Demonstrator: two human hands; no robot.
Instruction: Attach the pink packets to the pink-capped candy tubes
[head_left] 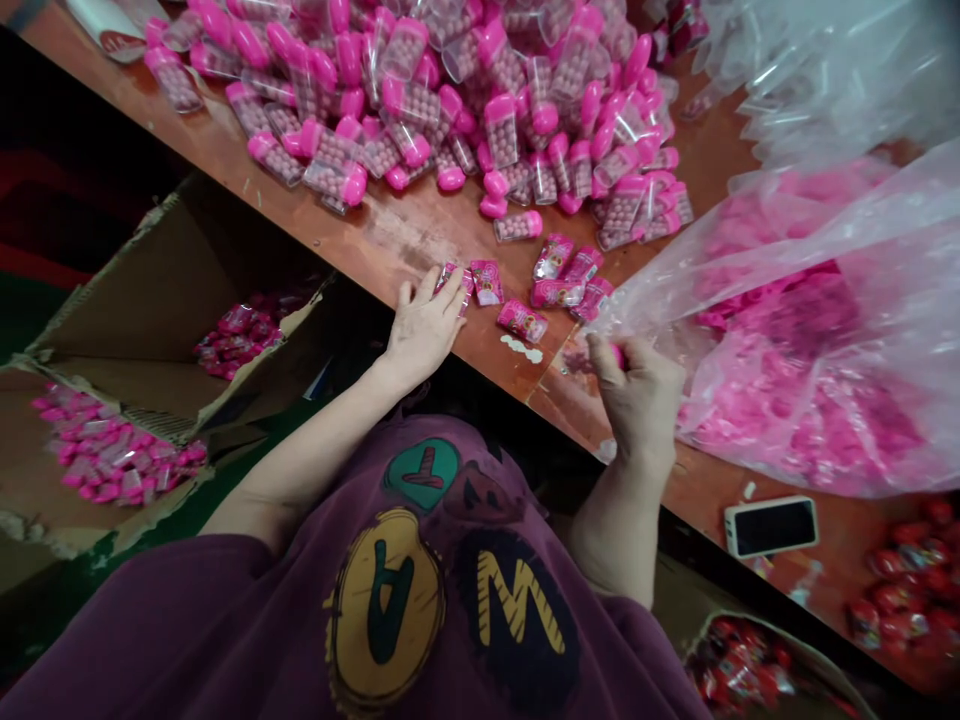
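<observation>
My left hand [427, 325] lies with its fingers stretched out over a small pink printed packet [466, 284] near the table edge. Beside it rest more pink printed packets [523, 321], several in a loose group. My right hand [637, 390] is closed in a fist at the edge of a clear plastic bag. A bit of a small pink thing [617, 355] shows between its thumb and fingers; the rest is hidden. One pink-capped clear candy bottle [518, 226] with pale pink balls lies just beyond the packets.
A big heap of pink-capped bottles [420, 100] covers the far table [360, 240]. A plastic bag of pink pieces [817, 340], a phone [771, 527] and red items [911, 580] are at right. Cardboard boxes [142, 340] with pink bottles and packets stand below left.
</observation>
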